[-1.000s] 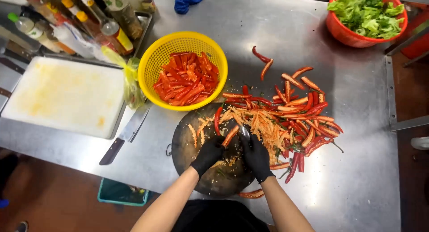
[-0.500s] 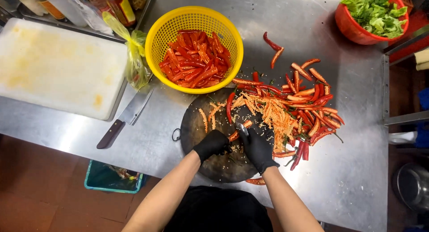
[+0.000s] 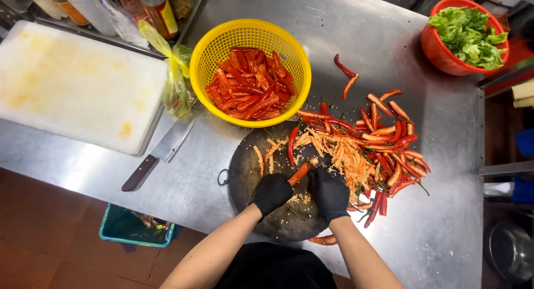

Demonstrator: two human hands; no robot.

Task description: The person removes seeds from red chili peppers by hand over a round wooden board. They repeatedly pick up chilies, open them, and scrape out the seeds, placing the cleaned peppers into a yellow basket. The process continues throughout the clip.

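Near the lower centre of the frame, both black-gloved hands worked over a round dark chopping board [image 3: 245, 178] on the steel desk [image 3: 356, 27]. The left hand [image 3: 271, 192] had its grip clenched on one end of a red chili [image 3: 302, 170]; the right hand [image 3: 329, 193] pressed beside it, its grip impossible to tell. Right of the board lay a pile of whole chilies [image 3: 389, 144] and scraped seeds [image 3: 345, 155]. Above sat a yellow basket [image 3: 211, 50] of split chilies, a cleaver [image 3: 161, 152] to the left.
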